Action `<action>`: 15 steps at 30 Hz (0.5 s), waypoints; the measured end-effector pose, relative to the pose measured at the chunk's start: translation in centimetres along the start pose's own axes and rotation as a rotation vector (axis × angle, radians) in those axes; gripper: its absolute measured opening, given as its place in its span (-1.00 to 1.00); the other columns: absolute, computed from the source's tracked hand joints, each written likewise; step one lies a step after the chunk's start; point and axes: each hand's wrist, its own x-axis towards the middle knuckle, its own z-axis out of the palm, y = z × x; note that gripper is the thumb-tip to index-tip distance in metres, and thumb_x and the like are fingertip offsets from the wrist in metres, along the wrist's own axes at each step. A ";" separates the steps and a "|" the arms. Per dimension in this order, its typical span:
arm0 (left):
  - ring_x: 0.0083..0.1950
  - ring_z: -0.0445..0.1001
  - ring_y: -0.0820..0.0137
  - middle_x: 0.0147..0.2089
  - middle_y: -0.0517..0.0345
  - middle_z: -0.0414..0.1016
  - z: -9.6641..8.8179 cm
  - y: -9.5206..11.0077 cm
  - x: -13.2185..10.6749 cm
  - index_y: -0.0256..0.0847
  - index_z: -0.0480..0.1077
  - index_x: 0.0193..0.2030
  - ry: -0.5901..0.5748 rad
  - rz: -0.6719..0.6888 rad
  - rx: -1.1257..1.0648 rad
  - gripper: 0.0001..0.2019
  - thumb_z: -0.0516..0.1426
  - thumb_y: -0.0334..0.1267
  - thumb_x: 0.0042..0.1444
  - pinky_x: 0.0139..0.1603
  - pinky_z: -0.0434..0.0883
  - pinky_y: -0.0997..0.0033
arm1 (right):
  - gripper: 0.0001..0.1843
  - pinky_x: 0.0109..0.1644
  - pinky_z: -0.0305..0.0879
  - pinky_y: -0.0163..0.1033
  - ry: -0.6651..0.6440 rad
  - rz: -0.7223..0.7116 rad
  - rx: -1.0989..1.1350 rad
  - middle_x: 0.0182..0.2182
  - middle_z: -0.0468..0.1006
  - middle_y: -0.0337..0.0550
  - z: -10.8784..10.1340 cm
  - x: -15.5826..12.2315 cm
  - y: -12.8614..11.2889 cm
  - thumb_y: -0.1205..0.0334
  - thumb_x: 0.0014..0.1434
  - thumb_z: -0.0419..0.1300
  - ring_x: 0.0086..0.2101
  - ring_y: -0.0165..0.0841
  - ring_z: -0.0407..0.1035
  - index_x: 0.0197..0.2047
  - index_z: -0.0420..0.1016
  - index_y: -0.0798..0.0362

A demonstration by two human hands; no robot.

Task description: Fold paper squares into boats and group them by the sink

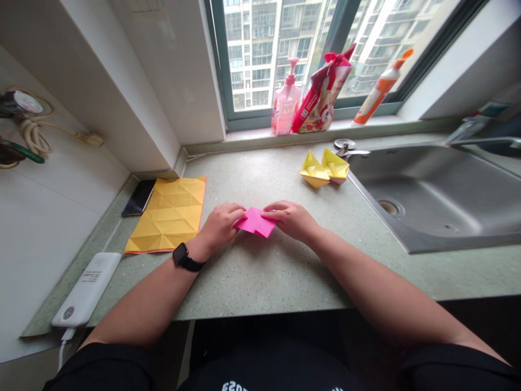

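A bright pink folded paper [257, 222] is held between my two hands just above the middle of the counter. My left hand [223, 224] pinches its left corner, thumb on top. On the opposite side my right hand [291, 218] grips the right edge, with the fingertips lying over the paper. The fingers underneath are hidden. Left of my left hand lies a stack of creased yellow paper [171, 209] with a pink underside. Two folded yellow paper boats [315, 172] stand side by side beyond my right hand, near the sink.
A steel sink [443, 195] with a faucet takes up the right. A white power bank [87, 290] and a dark phone [139, 197] lie on the left. The windowsill bears a pink pump bottle [285, 106], a red bag [321, 98] and an orange-white bottle [380, 92].
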 end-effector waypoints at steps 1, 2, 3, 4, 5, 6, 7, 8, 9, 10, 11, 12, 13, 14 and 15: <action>0.06 0.65 0.14 0.07 -0.01 0.71 0.0 0.1 0.0 -0.15 0.60 0.00 0.008 0.013 0.011 -0.78 0.24 -0.47 0.27 0.08 0.54 0.11 | -0.66 0.03 0.66 -0.01 0.020 0.008 -0.034 -0.05 0.81 -0.19 0.0 0.0 -0.1 0.40 0.34 0.34 -0.12 -0.19 0.70 -0.01 0.81 -0.25; 0.07 0.64 0.14 0.09 -0.01 0.71 0.1 0.2 0.1 -0.14 0.61 0.03 0.022 0.024 0.022 -0.78 0.24 -0.43 0.30 0.09 0.53 0.11 | -0.66 0.01 0.66 -0.01 0.043 0.026 -0.070 -0.06 0.81 -0.21 0.0 0.0 -0.2 0.40 0.34 0.34 -0.13 -0.19 0.70 -0.02 0.81 -0.26; 0.08 0.64 0.15 0.10 -0.01 0.70 0.1 0.4 0.1 -0.13 0.61 0.05 0.043 0.032 0.034 -0.79 0.24 -0.40 0.34 0.10 0.53 0.10 | -0.66 -0.02 0.65 -0.01 0.069 0.051 -0.107 -0.06 0.81 -0.23 0.0 -0.1 -0.2 0.40 0.34 0.34 -0.14 -0.19 0.70 -0.02 0.81 -0.27; 0.09 0.63 0.16 0.12 0.00 0.70 0.1 0.5 0.2 -0.11 0.61 0.07 0.070 0.035 0.048 -0.80 0.23 -0.36 0.39 0.12 0.52 0.10 | -0.66 -0.04 0.65 -0.01 0.093 0.077 -0.142 -0.06 0.81 -0.24 0.0 -0.1 -0.3 0.39 0.35 0.34 -0.14 -0.19 0.70 -0.02 0.81 -0.28; 0.09 0.63 0.17 0.14 0.00 0.70 0.2 0.5 0.2 -0.10 0.62 0.08 0.099 0.035 0.064 -0.82 0.22 -0.34 0.42 0.14 0.51 0.09 | -0.67 -0.06 0.64 -0.01 0.113 0.098 -0.172 -0.05 0.81 -0.25 0.0 -0.1 -0.3 0.38 0.36 0.33 -0.15 -0.18 0.70 -0.02 0.81 -0.28; 0.09 0.63 0.18 0.14 0.00 0.70 0.2 0.5 0.3 -0.09 0.62 0.07 0.124 0.033 0.079 -0.83 0.21 -0.32 0.45 0.15 0.51 0.09 | -0.67 -0.07 0.63 -0.01 0.124 0.111 -0.195 -0.05 0.81 -0.25 0.1 -0.1 -0.3 0.37 0.37 0.33 -0.15 -0.17 0.69 -0.01 0.81 -0.28; 0.08 0.62 0.18 0.13 0.00 0.70 0.2 0.5 0.3 -0.09 0.63 0.04 0.140 0.031 0.091 -0.84 0.20 -0.31 0.47 0.14 0.50 0.09 | -0.67 -0.08 0.62 0.00 0.126 0.115 -0.210 -0.04 0.81 -0.25 0.1 -0.1 -0.3 0.37 0.37 0.32 -0.15 -0.17 0.69 -0.01 0.81 -0.28; 0.06 0.62 0.18 0.11 0.01 0.71 0.2 0.4 0.3 -0.10 0.63 0.00 0.143 0.031 0.098 -0.86 0.20 -0.30 0.48 0.12 0.50 0.10 | -0.66 -0.07 0.61 0.01 0.116 0.109 -0.216 -0.03 0.81 -0.25 0.2 -0.1 -0.3 0.38 0.37 0.32 -0.15 -0.17 0.68 -0.01 0.81 -0.28; 0.04 0.62 0.18 0.07 0.02 0.72 0.3 0.3 0.3 -0.11 0.63 -0.04 0.130 0.033 0.100 -0.87 0.21 -0.31 0.47 0.10 0.50 0.11 | -0.65 -0.05 0.60 0.01 0.097 0.097 -0.217 -0.03 0.81 -0.25 0.2 0.0 -0.2 0.39 0.37 0.32 -0.14 -0.17 0.66 -0.01 0.81 -0.28; 0.02 0.62 0.18 0.03 0.03 0.72 0.3 0.1 0.3 -0.13 0.63 -0.08 0.102 0.035 0.098 -0.87 0.21 -0.33 0.45 0.07 0.50 0.12 | -0.64 -0.02 0.58 0.02 0.070 0.082 -0.215 -0.02 0.81 -0.25 0.2 0.0 -0.2 0.41 0.35 0.32 -0.13 -0.17 0.65 -0.02 0.81 -0.27; -0.01 0.62 0.19 -0.01 0.03 0.72 0.4 0.1 0.3 -0.14 0.62 -0.12 0.065 0.033 0.093 -0.87 0.22 -0.36 0.43 0.05 0.50 0.14 | -0.65 0.00 0.55 0.03 0.038 0.070 -0.214 -0.02 0.81 -0.25 0.2 0.0 -0.2 0.41 0.34 0.33 -0.12 -0.17 0.64 -0.03 0.80 -0.27; -0.04 0.62 0.20 -0.04 0.04 0.72 0.4 0.0 0.2 -0.16 0.61 -0.15 0.022 0.027 0.085 -0.87 0.21 -0.39 0.41 0.02 0.50 0.16 | -0.65 0.03 0.52 0.04 0.001 0.059 -0.215 -0.01 0.81 -0.24 0.1 0.1 -0.2 0.41 0.32 0.34 -0.10 -0.16 0.63 -0.03 0.80 -0.26; -0.07 0.61 0.21 -0.07 0.04 0.71 0.4 0.0 0.2 -0.16 0.60 -0.17 -0.023 0.015 0.075 -0.86 0.21 -0.42 0.39 0.00 0.49 0.19 | -0.66 0.06 0.49 0.05 -0.039 0.052 -0.217 0.01 0.80 -0.23 -0.1 0.1 -0.3 0.41 0.31 0.36 -0.06 -0.14 0.62 -0.03 0.80 -0.25; -0.09 0.61 0.23 -0.09 0.05 0.70 0.4 0.1 0.2 -0.17 0.60 -0.17 -0.065 -0.001 0.064 -0.85 0.20 -0.43 0.37 -0.02 0.49 0.22 | -0.67 0.09 0.46 0.07 -0.081 0.047 -0.220 0.04 0.80 -0.21 -0.3 0.1 -0.4 0.40 0.29 0.37 -0.02 -0.12 0.61 -0.02 0.80 -0.24; -0.11 0.61 0.25 -0.10 0.05 0.69 0.3 0.2 0.1 -0.17 0.60 -0.16 -0.101 -0.019 0.052 -0.86 0.20 -0.42 0.37 -0.04 0.49 0.24 | -0.67 0.12 0.42 0.08 -0.122 0.042 -0.220 0.07 0.79 -0.19 -0.5 0.1 -0.5 0.39 0.28 0.39 0.02 -0.09 0.59 0.00 0.80 -0.23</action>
